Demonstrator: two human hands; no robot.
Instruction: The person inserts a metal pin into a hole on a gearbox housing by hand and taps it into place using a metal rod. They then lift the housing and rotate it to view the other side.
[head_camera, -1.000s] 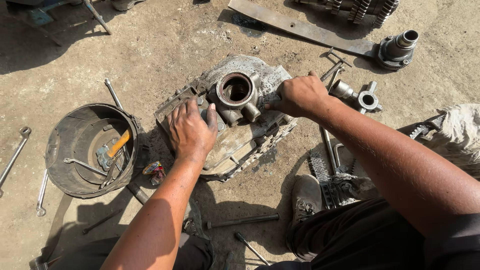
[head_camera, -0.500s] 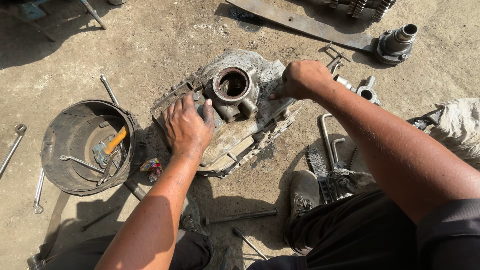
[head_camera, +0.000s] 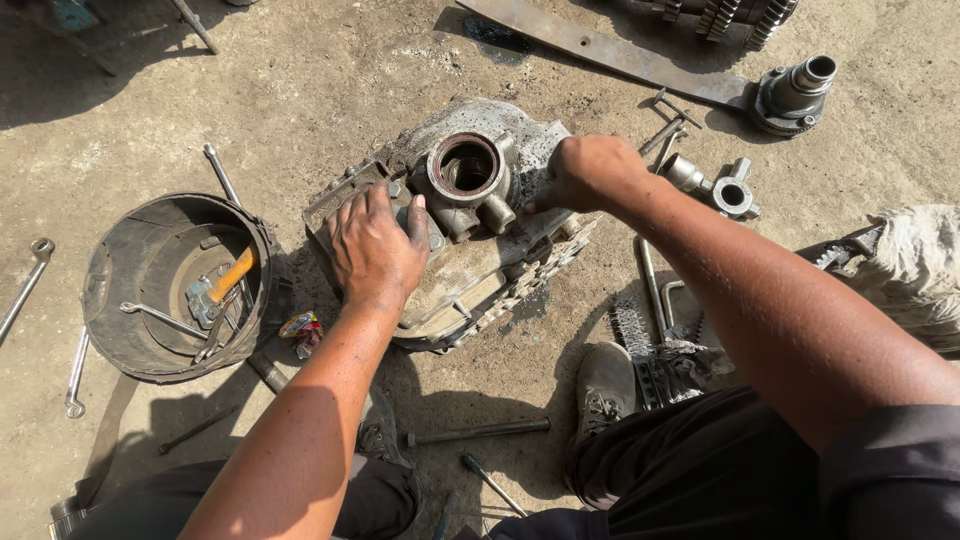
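A grimy grey metal engine casing (head_camera: 470, 270) lies on the dirt ground in front of me, with a round open bore (head_camera: 467, 165) on top. My left hand (head_camera: 375, 245) rests flat on the casing's left side, fingers spread beside the bore. My right hand (head_camera: 580, 172) is closed at the casing's right edge, fingers curled on its rim; whether it holds a tool is hidden.
A round dark tub (head_camera: 175, 285) with spanners and an orange-handled tool sits at the left. Loose spanners (head_camera: 30, 280) lie further left. Metal fittings (head_camera: 730, 195), a flanged shaft part (head_camera: 795, 90) and a flat steel bar (head_camera: 610, 50) lie at the back right. My shoe (head_camera: 600, 385) is below the casing.
My right hand has shifted slightly along the casing's right edge. The left hand stays pressed on the casing's left side. The view has drifted a little.
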